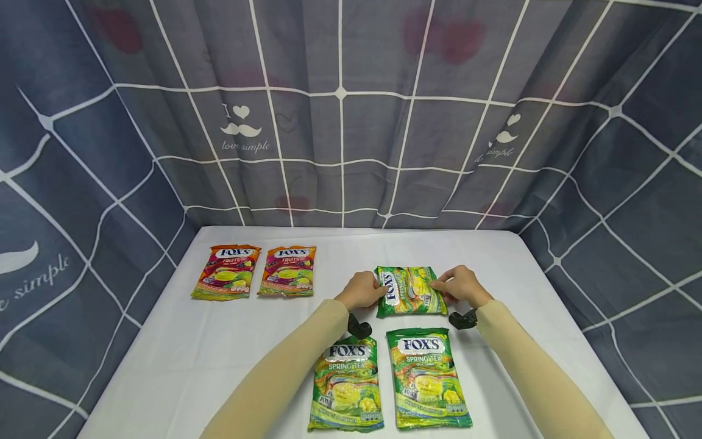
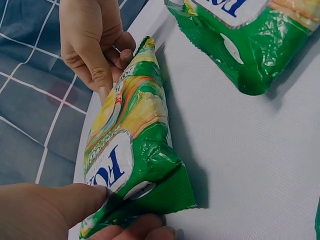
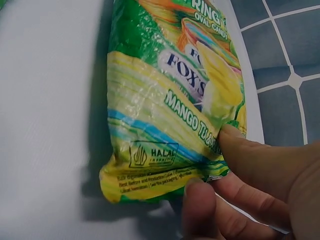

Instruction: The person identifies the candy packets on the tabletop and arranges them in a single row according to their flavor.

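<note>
Both hands hold one green candy bag, turned sideways near the middle of the table. My left hand pinches its top end beside the FOX'S label, thumb on the front face, as the left wrist view shows. At the bottom end, my right hand grips the corner, thumb over the printed front and fingers beneath. Closer to me lie two more green candy bags, upright to my view: a left one, its top corner near the left wrist, and a right one.
Two red fruit candy bags, one farther left and one beside it, lie at the table's back left. A white cloth covers the table. Dark checked curtains stand behind it and along both sides.
</note>
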{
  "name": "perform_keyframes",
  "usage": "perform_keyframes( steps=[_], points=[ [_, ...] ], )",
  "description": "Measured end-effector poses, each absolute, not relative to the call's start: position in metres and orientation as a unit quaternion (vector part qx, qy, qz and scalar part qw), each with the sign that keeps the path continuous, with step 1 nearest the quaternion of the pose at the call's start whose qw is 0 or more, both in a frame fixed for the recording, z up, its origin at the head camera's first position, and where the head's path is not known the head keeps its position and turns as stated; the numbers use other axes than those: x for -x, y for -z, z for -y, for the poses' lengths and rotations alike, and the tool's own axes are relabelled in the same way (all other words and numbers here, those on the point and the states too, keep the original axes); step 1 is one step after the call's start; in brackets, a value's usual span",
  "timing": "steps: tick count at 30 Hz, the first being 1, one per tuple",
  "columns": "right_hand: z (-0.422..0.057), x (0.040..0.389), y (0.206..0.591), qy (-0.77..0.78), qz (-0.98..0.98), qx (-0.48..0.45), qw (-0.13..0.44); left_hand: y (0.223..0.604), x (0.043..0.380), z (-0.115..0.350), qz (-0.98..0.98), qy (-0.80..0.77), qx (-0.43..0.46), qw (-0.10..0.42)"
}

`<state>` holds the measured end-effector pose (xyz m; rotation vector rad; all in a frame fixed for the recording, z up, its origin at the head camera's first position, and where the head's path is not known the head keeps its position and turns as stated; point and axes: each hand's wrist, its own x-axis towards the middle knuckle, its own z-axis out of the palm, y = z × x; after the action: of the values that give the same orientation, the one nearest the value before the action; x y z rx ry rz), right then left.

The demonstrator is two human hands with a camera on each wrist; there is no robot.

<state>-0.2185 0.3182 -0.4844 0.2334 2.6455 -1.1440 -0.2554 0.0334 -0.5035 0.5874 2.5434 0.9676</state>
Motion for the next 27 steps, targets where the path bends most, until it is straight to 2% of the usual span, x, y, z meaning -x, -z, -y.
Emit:
perform_keyframes(
  steps=[3, 7, 10, 14, 27],
  points=[
    [-0.317, 0.221, 0.487, 0.394, -0.908, -0.073, 0.122, 0.527, 0.268, -0.035, -0.902, -0.335, -0.222, 0.156],
    [-0.315, 0.22, 0.487, 0.388, -0.912, -0.071, 0.114, 0.53, 0.27, -0.039, -0.903, -0.337, -0.208, 0.167],
    [-0.315, 0.219, 0.488, 0.386, -0.914, -0.065, 0.106, 0.507, 0.257, -0.039, -0.902, -0.343, -0.193, 0.179],
    [-0.315, 0.219, 0.49, 0.383, -0.917, -0.06, 0.098, 0.496, 0.247, -0.038, -0.902, -0.345, -0.196, 0.171],
    [-0.297, 0.21, 0.485, 0.394, -0.915, -0.076, 0.047, 0.489, 0.257, -0.03, -0.896, -0.353, -0.229, 0.142]
  ],
)
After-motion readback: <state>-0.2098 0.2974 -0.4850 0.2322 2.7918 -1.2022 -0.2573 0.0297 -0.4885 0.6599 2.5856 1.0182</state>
